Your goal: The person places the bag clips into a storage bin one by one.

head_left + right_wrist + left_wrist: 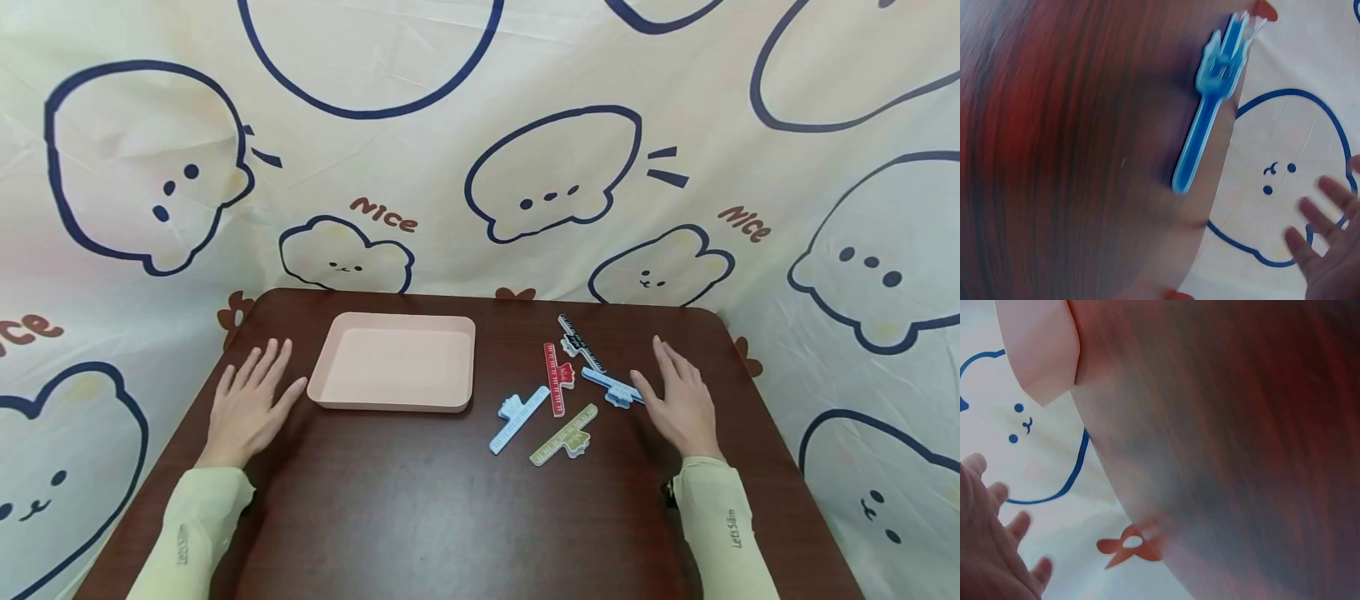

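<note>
The bright blue clip (pixel 615 387) lay by your right hand (pixel 681 408), the black clip (pixel 581 344), red clip (pixel 554 380), green clip (pixel 565 435) and pale clip (pixel 520 420) to its left. Your left hand (pixel 249 407), fingers spread like the right's, was near the pink tray (pixel 393 362).

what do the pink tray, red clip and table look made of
Pink tray: probably matte plastic; even colour, rounded corners.
Red clip: likely plastic, finish unclear; solid colour, white markings.
Table: wood or laminate, slightly glossy; streaky grain, soft reflections.
</note>
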Demonstrator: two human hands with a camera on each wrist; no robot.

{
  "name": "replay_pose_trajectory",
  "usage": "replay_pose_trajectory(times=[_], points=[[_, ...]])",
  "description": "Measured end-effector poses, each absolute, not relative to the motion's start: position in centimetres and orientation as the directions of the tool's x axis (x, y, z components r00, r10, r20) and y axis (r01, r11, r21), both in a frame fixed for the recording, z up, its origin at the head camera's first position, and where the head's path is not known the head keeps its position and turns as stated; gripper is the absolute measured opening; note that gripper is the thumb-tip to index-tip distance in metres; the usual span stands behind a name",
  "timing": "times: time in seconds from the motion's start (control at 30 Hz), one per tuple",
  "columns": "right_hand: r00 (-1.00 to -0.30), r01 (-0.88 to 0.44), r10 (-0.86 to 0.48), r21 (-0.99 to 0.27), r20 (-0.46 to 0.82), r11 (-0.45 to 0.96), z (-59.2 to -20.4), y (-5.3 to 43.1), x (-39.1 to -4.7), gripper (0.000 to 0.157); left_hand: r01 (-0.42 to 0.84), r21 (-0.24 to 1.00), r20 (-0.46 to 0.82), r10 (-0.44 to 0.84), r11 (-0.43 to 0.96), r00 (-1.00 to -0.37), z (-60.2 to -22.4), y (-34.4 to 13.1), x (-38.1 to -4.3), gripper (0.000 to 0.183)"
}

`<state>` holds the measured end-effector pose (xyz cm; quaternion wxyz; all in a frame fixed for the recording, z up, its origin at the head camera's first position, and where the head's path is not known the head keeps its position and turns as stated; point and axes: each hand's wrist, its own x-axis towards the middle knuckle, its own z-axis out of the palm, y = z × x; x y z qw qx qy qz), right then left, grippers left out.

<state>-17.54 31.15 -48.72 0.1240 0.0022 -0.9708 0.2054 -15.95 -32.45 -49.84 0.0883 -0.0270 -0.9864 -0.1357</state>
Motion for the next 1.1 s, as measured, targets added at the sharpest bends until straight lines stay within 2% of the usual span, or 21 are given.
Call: replay_pose_trajectory(times=[0.17, 0.33, 0.67, 0.9, 1.1], points=[[-0.974, 0.048, 0.139, -0.434, 0.181, 0.900, -48.4, 30.1, -17.7, 0.075, 0.061, 0.317, 0.115, 0.025, 0.946, -0.993, -49.9, -31.8, -17.2, 0.070], [-0.971, 0.122, 0.198, -0.440, 0.131, 0.890, -48.5, 29.4, -17.9, 0.071, -0.005, 0.397, -0.013, 0.000, 0.918, -1.000, -49.9, -31.0, -18.7, 0.072], [-0.973, 0.227, 0.226, -0.381, -0.048, 0.896, -49.4, 28.3, -18.7, 0.077, -0.076, 0.477, -0.151, -0.004, 0.876, -0.989, -49.8, -30.1, -21.2, 0.081], [-0.972, 0.232, 0.207, -0.333, -0.109, 0.914, -50.1, 27.6, -19.4, 0.080, -0.092, 0.502, -0.175, -0.003, 0.860, -0.984, -50.0, -29.2, -21.7, 0.082], [-0.974, 0.225, 0.206, -0.328, -0.093, 0.918, -50.0, 26.9, -19.6, 0.068, -0.097, 0.516, -0.177, -0.005, 0.851, -0.984, -50.5, -28.8, -22.0, 0.075]])
